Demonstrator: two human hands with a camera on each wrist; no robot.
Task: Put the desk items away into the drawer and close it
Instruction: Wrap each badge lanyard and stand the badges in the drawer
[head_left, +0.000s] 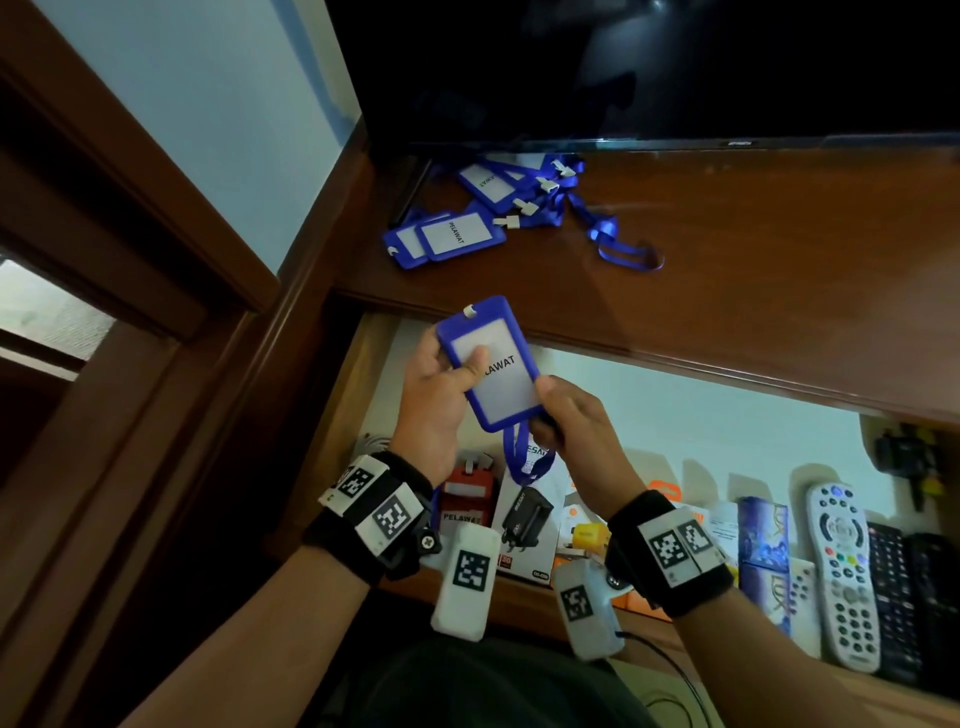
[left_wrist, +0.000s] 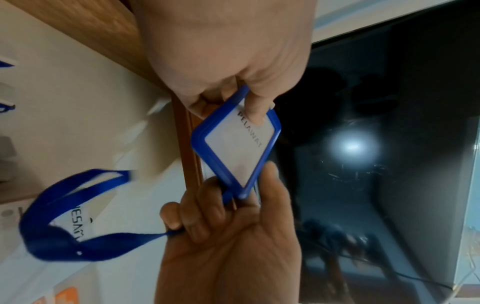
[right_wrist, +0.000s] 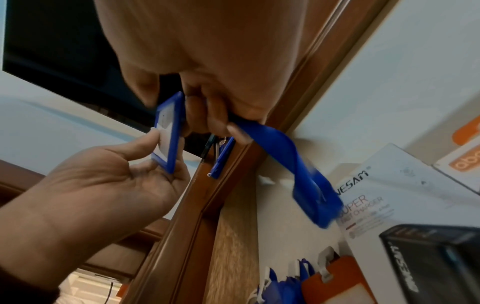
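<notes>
Task partly done: both hands' fingers grip one blue badge holder (head_left: 491, 364) over the open drawer (head_left: 675, 410), left hand (head_left: 441, 400) pinching its upper end, right hand (head_left: 576, 421) its lower end and strap (head_left: 524, 460); more badges (head_left: 467, 218) remain on the worktop (head_left: 779, 270); drawer not yet closed.

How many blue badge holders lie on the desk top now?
4 at least, overlapping below the screen: front badge holder, one under its left edge, rear one, another behind it. More may be hidden.
</notes>
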